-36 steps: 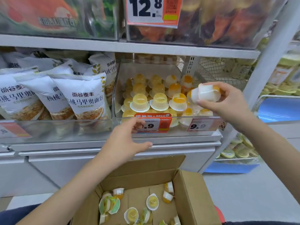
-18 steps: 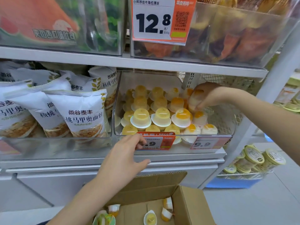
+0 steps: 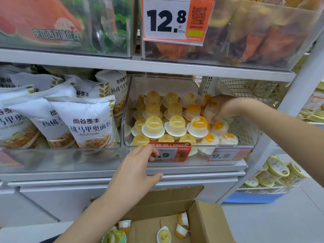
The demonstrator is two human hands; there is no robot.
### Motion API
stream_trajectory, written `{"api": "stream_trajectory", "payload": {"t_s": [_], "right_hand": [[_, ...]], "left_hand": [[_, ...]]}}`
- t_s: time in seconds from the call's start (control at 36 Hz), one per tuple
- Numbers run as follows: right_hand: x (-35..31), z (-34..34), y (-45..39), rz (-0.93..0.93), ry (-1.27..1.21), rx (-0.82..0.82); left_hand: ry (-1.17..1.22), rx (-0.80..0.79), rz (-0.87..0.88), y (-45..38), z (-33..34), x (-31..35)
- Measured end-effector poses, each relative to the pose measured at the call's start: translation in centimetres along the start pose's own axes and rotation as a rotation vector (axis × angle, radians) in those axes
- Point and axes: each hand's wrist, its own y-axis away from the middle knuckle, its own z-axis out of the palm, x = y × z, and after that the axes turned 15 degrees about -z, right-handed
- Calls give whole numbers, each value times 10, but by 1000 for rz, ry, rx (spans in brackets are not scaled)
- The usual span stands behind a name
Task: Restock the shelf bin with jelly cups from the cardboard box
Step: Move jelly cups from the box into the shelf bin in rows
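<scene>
A clear shelf bin (image 3: pixel 245 146) on the middle shelf holds several rows of yellow and white-orange jelly cups (image 3: pixel 175 126). My right hand (image 3: pixel 220 109) reaches into the bin's right side, fingers curled down round a white-orange jelly cup (image 3: pixel 209 109) among the others. My left hand (image 3: pixel 138 165) grips the bin's front edge beside the orange price tag (image 3: pixel 172 153). Below, the open cardboard box (image 3: pixel 208 220) holds several loose jelly cups (image 3: pixel 181 231) lying on their sides.
White bread bags (image 3: pixel 87 123) fill the bin to the left. Clear bins with a 12.8 price tag (image 3: pixel 172 20) sit on the shelf above. A grey upright post (image 3: pixel 296 95) stands at the right, with lidded cups (image 3: pixel 277 169) on a lower rack beyond it.
My right hand carried a jelly cup from in front of the shelf into the bin's right side and lowered it among the others. The left hand stayed at the front edge. The camera moved closer.
</scene>
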Motion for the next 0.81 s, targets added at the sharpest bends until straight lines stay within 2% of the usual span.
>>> {"api": "stream_trajectory", "payload": {"t_s": [0.39,0.53,0.67,0.72,0.81], "right_hand": [[-1,8,6,-12,-47,47],[0,6,42,-68,-186,288],[-20,22,104,-210,-185,582],[-34,37,128,-268,-209,644],[-61,65,158,-342,-268,646]], "left_hand": [[0,1,22,0,1,-3],[6,9,43,1,2,-6],[-9,8,44,6,6,-14],[-25,-9,37,9,11,-21],[-72,-51,8,14,26,-35]]}}
